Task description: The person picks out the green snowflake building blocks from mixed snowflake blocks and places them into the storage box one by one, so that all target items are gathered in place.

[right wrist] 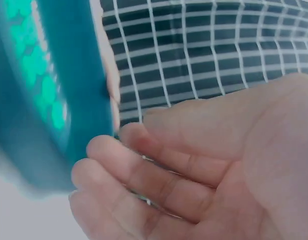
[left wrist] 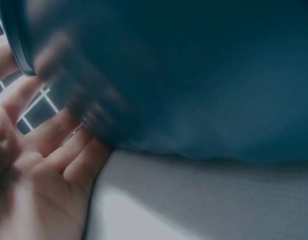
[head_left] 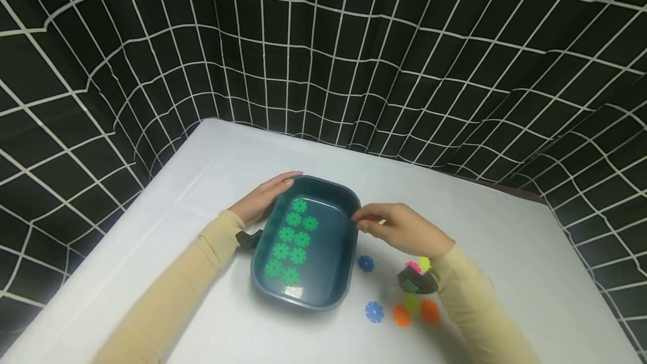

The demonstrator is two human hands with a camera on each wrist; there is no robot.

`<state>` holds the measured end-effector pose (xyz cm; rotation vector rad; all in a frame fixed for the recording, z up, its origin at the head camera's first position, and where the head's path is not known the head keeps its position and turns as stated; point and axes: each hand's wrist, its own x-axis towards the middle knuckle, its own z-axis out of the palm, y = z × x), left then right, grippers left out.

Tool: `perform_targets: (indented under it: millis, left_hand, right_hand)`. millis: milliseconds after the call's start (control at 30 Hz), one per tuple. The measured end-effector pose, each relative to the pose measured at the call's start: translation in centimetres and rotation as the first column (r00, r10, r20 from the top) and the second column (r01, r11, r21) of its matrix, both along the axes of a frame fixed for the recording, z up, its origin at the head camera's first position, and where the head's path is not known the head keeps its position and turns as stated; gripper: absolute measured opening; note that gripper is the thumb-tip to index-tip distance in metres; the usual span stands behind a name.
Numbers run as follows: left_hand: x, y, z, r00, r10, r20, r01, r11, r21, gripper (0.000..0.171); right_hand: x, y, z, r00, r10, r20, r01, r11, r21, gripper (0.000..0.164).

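Note:
A dark teal tray (head_left: 328, 274) sits on the white table, with several green notched discs (head_left: 287, 235) laid in two columns along its left half. My left hand (head_left: 263, 198) lies along the tray's upper left side, its extended fingers (left wrist: 56, 131) against the outer wall in the left wrist view. At the tray's right rim is my right hand (head_left: 401, 229), fingertips right beside the edge. The right wrist view shows its fingers (right wrist: 129, 172) loosely bent, with nothing visible between them and the thumb.
Right of the tray lie two blue discs (head_left: 374, 312), two orange discs (head_left: 402, 315), a yellow-green disc (head_left: 413, 304), a pink disc (head_left: 413, 266) and a yellow disc (head_left: 424, 263), some partly behind the right wrist. A black curtain with white grid lines (head_left: 323, 55) surrounds the table.

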<state>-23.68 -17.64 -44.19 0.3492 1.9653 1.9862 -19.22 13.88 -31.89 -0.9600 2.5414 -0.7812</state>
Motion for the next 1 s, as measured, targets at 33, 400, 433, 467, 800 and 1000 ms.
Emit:
perform_targets:
  millis: [33,400,433,467,800,1000]
  left_hand:
    - [0.0,0.0,0.0,1.000,-0.001,-0.007,0.001,1.000,0.006,0.049]
    - [-0.2,0.3,0.0,1.000,-0.022,-0.010,0.022,0.999,0.027,0.049]
    - [-0.3,0.2,0.0,1.000,-0.018,-0.008,0.018,1.000,0.026,0.049]
    - [-0.3,0.1,0.0,1.000,-0.017,-0.007,0.017,1.000,0.024,0.050]
    - [0.5,-0.1,1.0,0.999,-0.017,-0.027,0.018,1.000,0.013,0.050]
    - [0.5,0.1,0.9,0.999,-0.019,-0.034,0.020,1.000,0.021,0.050]
  right_hand:
    - [0.5,1.2,-0.2,0.999,-0.033,-0.005,0.033,0.999,0.011,0.021]
    - [6.0,10.0,-4.0,0.963,-0.263,0.054,0.245,0.943,0.224,0.033]
    - [6.2,10.3,-4.3,0.967,-0.249,0.043,0.235,0.948,0.215,0.034]
    - [6.3,10.4,-4.7,0.973,-0.228,0.015,0.221,0.954,0.204,0.035]
    - [5.7,8.8,-7.5,0.955,-0.259,-0.142,0.280,0.948,0.154,0.026]
    - [5.6,8.3,-8.2,0.938,-0.320,-0.131,0.338,0.927,0.162,0.020]
